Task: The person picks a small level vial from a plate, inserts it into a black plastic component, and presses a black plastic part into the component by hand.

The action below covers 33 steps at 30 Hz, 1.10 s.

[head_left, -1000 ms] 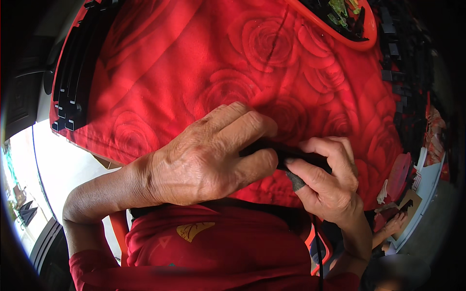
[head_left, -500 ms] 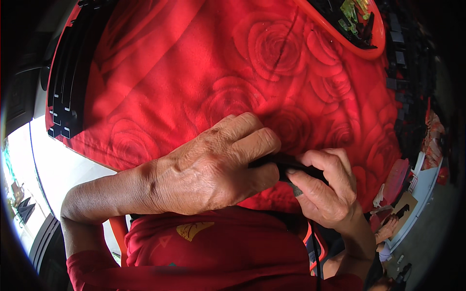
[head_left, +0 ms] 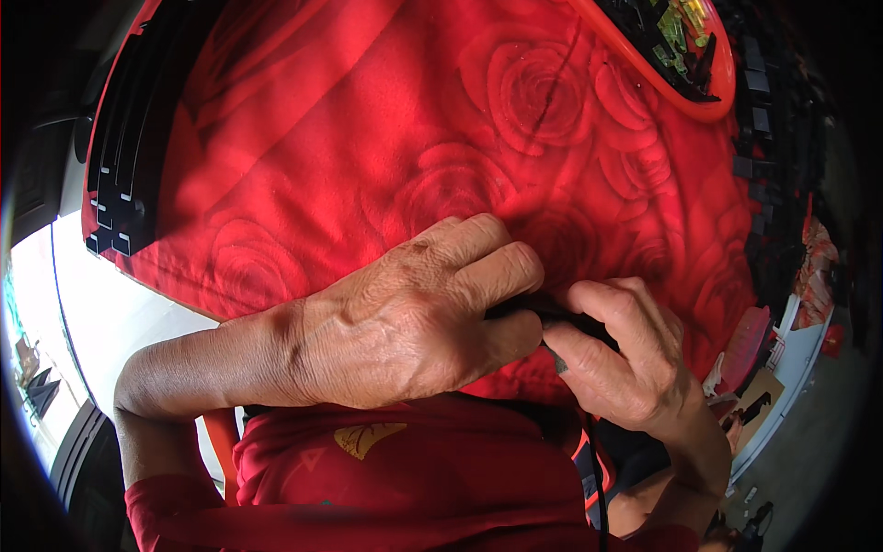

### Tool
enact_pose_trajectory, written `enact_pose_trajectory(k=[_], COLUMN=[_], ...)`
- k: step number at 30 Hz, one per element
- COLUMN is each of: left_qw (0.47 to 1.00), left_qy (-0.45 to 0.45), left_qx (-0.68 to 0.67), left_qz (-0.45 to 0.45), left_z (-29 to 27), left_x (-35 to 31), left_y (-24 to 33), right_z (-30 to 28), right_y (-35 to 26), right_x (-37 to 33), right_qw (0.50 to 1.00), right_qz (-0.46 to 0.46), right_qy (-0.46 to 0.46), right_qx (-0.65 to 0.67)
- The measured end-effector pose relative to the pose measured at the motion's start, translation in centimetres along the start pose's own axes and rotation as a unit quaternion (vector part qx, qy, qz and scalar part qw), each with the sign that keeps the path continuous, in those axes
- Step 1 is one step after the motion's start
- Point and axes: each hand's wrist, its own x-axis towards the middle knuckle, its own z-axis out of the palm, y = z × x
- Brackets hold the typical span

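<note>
Between my two hands, close to the near edge of the table, is a slim dark piece (head_left: 586, 323), mostly covered by fingers; its exact kind cannot be made out. My left hand (head_left: 409, 317) reaches across from the left, back upward, its fingers curled closed around the left end of the piece. From the right, my right hand (head_left: 630, 354) pinches the other end between thumb and bent fingers. The right thumb has a dark patch near its tip. Under both hands lies a red cloth (head_left: 349, 166) printed with roses.
Long black strips (head_left: 133, 138) are stacked along the left table edge. A red-orange basin (head_left: 658, 87) at the far right holds black and yellow-green small pieces. Many black parts (head_left: 759, 120) line the right edge. Beyond them, a piece of cardboard (head_left: 756, 405) lies on another table.
Both hands have shifted slightly to the right with the dark piece still between them. My right forearm has also swung a little outward. A person's hand at the lower right has moved and shows less.
</note>
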Motion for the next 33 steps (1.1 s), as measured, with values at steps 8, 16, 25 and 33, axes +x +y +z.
enact_pose_trajectory(k=[8, 16, 25, 33], left_qw=[0.999, 0.993, 0.992, 0.993], left_qy=[-0.006, -0.008, -0.014, -0.018], left_qx=[0.045, 0.101, 0.112, 0.109], left_qz=[0.023, 0.057, 0.064, 0.052], left_z=[-0.3, 0.4, 0.9, 1.1], left_x=[0.1, -0.8, -0.7, -0.7], left_y=[0.1, 0.9, 1.4, 1.5], right_z=[0.5, -2.6, -2.5, -1.9], right_y=[-0.2, -2.1, -3.2, -3.5], right_x=[-0.1, -4.4, -4.3, -3.6], right_qw=[1.000, 0.970, 0.953, 0.948], right_qz=[0.020, 0.211, 0.291, 0.313], right_qy=[-0.009, 0.105, 0.041, 0.035], right_qx=[-0.003, 0.064, 0.067, 0.048])
